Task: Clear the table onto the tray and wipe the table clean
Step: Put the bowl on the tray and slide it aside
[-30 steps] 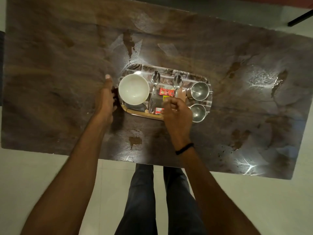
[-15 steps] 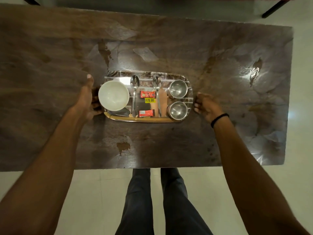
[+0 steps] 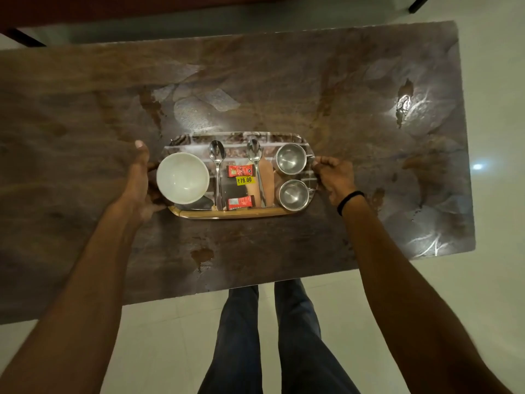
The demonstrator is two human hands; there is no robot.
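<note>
A patterned tray (image 3: pixel 233 213) with a wooden front rim lies in the middle of the dark marbled table (image 3: pixel 284 81). On it are a white bowl (image 3: pixel 182 177) at the left, two spoons (image 3: pixel 217 163) (image 3: pixel 254 160), two red sachets (image 3: pixel 240 170) (image 3: pixel 240 202), a yellow price sticker (image 3: pixel 245 180), and two steel cups (image 3: pixel 290 158) (image 3: pixel 294 194) at the right. My left hand (image 3: pixel 139 183) grips the tray's left end. My right hand (image 3: pixel 335 174) grips its right end, fingers curled on the rim.
Brown spill stains mark the table, one near the front edge (image 3: pixel 202 255) and others behind the tray (image 3: pixel 147 102) and at the right (image 3: pixel 403 103). My legs (image 3: pixel 270 336) stand on pale floor tiles just in front of the table.
My right hand left the sachets on the tray, swung out to the right and closed on the tray's right end. My left hand stayed on the left end.
</note>
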